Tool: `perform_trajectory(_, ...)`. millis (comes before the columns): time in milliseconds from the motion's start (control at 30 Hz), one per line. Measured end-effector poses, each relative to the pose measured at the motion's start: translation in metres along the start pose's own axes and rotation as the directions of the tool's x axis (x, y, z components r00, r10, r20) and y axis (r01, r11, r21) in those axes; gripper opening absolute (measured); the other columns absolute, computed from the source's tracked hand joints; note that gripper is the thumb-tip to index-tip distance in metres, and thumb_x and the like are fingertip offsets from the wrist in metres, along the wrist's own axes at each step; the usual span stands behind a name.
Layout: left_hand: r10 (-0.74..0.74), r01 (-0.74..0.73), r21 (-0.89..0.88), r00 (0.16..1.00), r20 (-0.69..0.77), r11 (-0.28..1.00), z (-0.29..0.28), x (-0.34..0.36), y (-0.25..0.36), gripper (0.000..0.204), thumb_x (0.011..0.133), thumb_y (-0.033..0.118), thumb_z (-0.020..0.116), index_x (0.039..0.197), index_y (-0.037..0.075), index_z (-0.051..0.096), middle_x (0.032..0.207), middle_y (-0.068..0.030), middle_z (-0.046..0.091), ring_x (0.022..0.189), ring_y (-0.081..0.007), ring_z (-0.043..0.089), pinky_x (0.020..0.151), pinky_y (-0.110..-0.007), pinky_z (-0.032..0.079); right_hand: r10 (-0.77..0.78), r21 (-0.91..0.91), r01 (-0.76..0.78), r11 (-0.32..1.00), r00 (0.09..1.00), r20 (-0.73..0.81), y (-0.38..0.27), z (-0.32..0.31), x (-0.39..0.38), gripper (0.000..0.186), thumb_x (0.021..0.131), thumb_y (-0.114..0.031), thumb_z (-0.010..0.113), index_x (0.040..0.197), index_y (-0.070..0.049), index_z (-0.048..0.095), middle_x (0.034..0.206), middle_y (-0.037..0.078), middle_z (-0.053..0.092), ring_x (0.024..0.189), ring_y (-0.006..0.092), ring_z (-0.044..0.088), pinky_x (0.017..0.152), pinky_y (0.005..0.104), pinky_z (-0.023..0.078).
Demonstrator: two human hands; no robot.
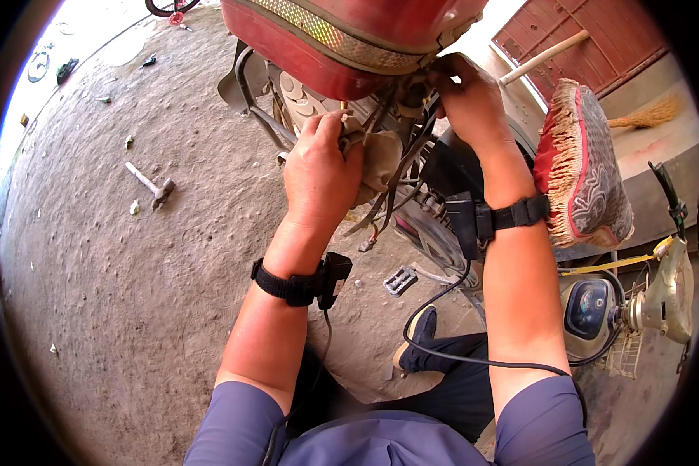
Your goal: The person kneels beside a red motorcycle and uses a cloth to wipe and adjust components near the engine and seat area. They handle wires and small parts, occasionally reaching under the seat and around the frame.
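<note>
In the head view, tan cloth [382,159] is pinched by the left hand [322,167] below the far red box [326,62]; what is held by the right hand [474,105] cannot be told. Wires [413,151] just right might be snagged if cloth is tugged.

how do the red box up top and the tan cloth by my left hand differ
Size: the red box is large, while the tan cloth is much smaller.
Look: the box is glossy with a patterned band; the cloth is dull and plain.
Shape: the box is smoothly curved; the cloth is crumpled against the left hand.
</note>
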State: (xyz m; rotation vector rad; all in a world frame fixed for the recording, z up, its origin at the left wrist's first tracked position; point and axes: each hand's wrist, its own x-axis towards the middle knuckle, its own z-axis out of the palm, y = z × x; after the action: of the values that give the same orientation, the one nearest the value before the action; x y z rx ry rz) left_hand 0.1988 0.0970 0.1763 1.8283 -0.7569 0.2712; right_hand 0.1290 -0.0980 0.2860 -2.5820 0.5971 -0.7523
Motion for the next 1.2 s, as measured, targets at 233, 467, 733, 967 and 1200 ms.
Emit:
perform_trajectory(233, -0.052, 0.052, -0.023, 0.999, 0.012, 0.998, -0.002, -0.001, 0.004, 0.031, 0.086, 0.016, 0.072, 0.115, 0.006, 0.068, 0.111, -0.0146, 0.069, 0.101, -0.0373, 0.068, 0.086, -0.042, 0.055, -0.118, -0.155, 0.104, 0.982, 0.989, -0.084, 0.01, 0.001, -0.013, 0.024, 0.094, -0.021, 0.066, 0.114, -0.008, 0.069, 0.1, 0.016, 0.073, 0.094, 0.0421, 0.069, 0.086, 0.0473, 0.054)
perform_trajectory(467, -0.068, 0.068, -0.007, 0.997, 0.034, 0.998, -0.007, -0.001, -0.001, 0.029, 0.086, 0.017, 0.072, 0.112, 0.005, 0.068, 0.11, -0.0148, 0.069, 0.101, -0.038, 0.068, 0.085, -0.043, 0.054, -0.129, 0.041, 0.132, 0.99, 0.99, -0.064, 0.026, 0.006, -0.003, 0.025, 0.094, -0.023, 0.071, 0.113, -0.008, 0.068, 0.094, 0.01, 0.072, 0.076, 0.0297, 0.068, 0.071, 0.04, 0.053)
perform_trajectory(733, -0.036, 0.037, -0.012, 0.998, 0.042, 0.999, -0.009, -0.002, -0.006, 0.033, 0.084, 0.016, 0.073, 0.114, 0.005, 0.065, 0.112, -0.0154, 0.067, 0.097, -0.04, 0.067, 0.08, -0.047, 0.055, 0.314, 0.787, -0.398, 0.472, 0.91, 0.272, 0.01, -0.01, -0.007, 0.02, 0.1, -0.025, 0.069, 0.103, -0.006, 0.068, 0.078, -0.002, 0.058, 0.063, 0.0061, 0.052, 0.048, 0.0212, 0.031)
perform_trajectory(967, -0.029, 0.03, -0.036, 0.999, 0.04, 0.999, -0.006, -0.004, -0.008, 0.033, 0.084, 0.016, 0.074, 0.113, 0.005, 0.065, 0.111, -0.0149, 0.067, 0.097, -0.0401, 0.067, 0.081, -0.046, 0.055, -0.102, 0.059, 0.101, 0.993, 0.994, 0.024, 0.017, -0.002, 0.003, 0.033, 0.095, -0.03, 0.072, 0.105, 0.001, 0.073, 0.081, 0.004, 0.066, 0.061, 0.0136, 0.057, 0.058, 0.0294, 0.043)
perform_trajectory(1200, -0.027, 0.028, -0.048, 0.999, 0.023, 0.998, -0.01, -0.005, -0.007, 0.031, 0.083, 0.016, 0.075, 0.11, 0.004, 0.065, 0.11, -0.0152, 0.067, 0.097, -0.0397, 0.067, 0.081, -0.046, 0.055, 0.336, 0.704, -0.453, 0.547, 0.889, 0.311, 0.02, -0.012, -0.017, 0.034, 0.096, -0.033, 0.069, 0.103, 0.0, 0.073, 0.079, 0.002, 0.065, 0.06, 0.0133, 0.055, 0.057, 0.0291, 0.041)
